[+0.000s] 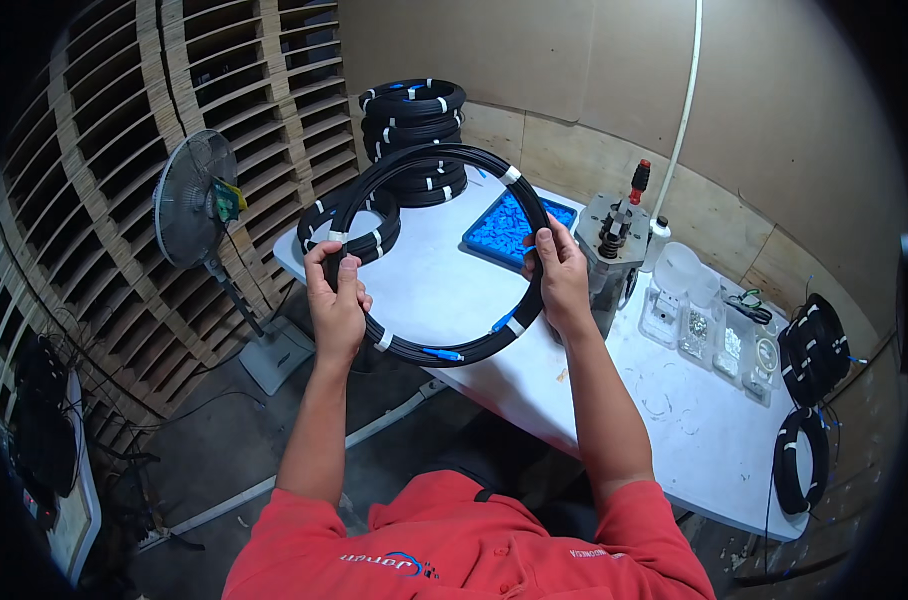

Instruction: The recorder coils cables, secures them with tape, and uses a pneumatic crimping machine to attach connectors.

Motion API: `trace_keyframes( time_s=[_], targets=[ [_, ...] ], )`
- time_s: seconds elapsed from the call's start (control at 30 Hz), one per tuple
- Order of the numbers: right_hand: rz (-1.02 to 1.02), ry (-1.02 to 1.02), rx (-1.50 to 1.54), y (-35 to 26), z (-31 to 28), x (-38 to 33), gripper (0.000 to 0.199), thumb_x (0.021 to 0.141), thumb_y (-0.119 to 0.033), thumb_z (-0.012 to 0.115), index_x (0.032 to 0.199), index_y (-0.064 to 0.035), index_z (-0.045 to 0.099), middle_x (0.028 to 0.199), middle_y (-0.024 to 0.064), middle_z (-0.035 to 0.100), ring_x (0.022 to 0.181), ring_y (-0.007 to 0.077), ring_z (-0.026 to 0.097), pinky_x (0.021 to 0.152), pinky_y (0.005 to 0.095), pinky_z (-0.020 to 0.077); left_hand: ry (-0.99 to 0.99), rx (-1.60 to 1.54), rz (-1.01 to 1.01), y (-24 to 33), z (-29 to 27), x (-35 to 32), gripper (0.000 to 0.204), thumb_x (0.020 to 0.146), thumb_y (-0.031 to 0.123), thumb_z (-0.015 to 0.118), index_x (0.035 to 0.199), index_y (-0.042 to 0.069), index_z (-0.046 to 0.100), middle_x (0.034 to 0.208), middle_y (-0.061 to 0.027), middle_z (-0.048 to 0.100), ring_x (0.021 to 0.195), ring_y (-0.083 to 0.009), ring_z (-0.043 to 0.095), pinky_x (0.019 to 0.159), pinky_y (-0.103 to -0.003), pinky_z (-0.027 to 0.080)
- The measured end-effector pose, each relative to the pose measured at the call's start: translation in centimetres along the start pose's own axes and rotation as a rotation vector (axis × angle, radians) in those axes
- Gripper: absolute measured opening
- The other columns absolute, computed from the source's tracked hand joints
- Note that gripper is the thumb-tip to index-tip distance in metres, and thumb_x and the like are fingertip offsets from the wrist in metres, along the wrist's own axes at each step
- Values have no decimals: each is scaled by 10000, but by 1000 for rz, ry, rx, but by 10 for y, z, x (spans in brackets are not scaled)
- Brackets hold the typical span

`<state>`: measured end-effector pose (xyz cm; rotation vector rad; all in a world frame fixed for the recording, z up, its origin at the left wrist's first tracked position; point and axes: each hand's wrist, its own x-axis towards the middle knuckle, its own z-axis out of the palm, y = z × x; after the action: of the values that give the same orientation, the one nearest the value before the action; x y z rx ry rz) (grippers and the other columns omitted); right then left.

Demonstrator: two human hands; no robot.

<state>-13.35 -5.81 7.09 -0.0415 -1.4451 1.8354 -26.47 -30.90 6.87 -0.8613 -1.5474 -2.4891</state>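
Observation:
Both my hands hold up a coil of black cable (444,152) above the front edge of the white table. White bands bind the coil in several places, and blue connectors (442,354) show along its lower side. My left hand (336,305) wraps its fingers round the coil's left side. On the right side, my right hand (559,265) grips it with the thumb in front; some of its fingers are hidden behind the cable. Behind the coil, a blue tray (482,246) full of small blue pieces sits on the table.
Stacked black cable coils (412,130) stand at the table's back left, near another coil (382,238). A metal press (614,235) is right of the tray. Clear containers (696,330) of small parts lie farther right, beside hanging coils (812,350). A fan (196,200) stands left.

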Motion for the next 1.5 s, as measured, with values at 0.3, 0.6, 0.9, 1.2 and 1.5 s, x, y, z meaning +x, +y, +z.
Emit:
trace_keyframes(
  time_s=[0.3, 0.6, 0.9, 1.2, 1.5],
  targets=[
    [254, -8, 14, -24, -6, 1, 555, 1019, -414, 466, 1489, -205, 257, 1041, 193, 634, 719, 211, 658, 567, 273, 502, -185, 80, -234, 18, -17, 20, 248, 1008, 258, 517, 1198, 103, 550, 905, -100, 617, 629, -126, 591, 547, -259, 518],
    [359, -394, -164, -25, -43, -1, 463, 969, -366, 591, 1309, -63, 506, 1101, 166, 647, 983, 223, 671, 705, 262, 548, -434, -130, -492, 23, -61, 37, 673, 957, 638, 415, 1242, 47, 563, 658, -100, 648, 468, -101, 580, 405, -205, 461],
    [303, 73, -28, 1, 4, -5, 316, 963, -382, 608, 1016, -73, 566, 836, 36, 593, 808, 147, 590, 703, 313, 502, -74, 249, -333, -9, -21, 28, 483, 996, 500, 491, 961, 26, 579, 704, -4, 530, 489, -79, 443, 462, -242, 378],
    [216, 0, 502, 4, 4, -24, 249, 879, -61, 604, 1086, -101, 472, 680, -21, 394, 504, 88, 388, 451, 242, 347, -221, -491, -367, -8, -7, 35, 579, 1008, 550, 380, 1104, 5, 550, 748, -63, 595, 592, -160, 589, 588, -290, 532],
    [-25, 128, 594, 52, 45, -56, 201, 953, -126, 551, 1130, -143, 459, 907, 58, 598, 941, 208, 596, 881, 380, 477, 28, -531, -213, -23, 39, -18, 344, 941, 108, 589, 1266, 115, 477, 683, 10, 474, 544, -92, 461, 554, -272, 483]
  ],
)
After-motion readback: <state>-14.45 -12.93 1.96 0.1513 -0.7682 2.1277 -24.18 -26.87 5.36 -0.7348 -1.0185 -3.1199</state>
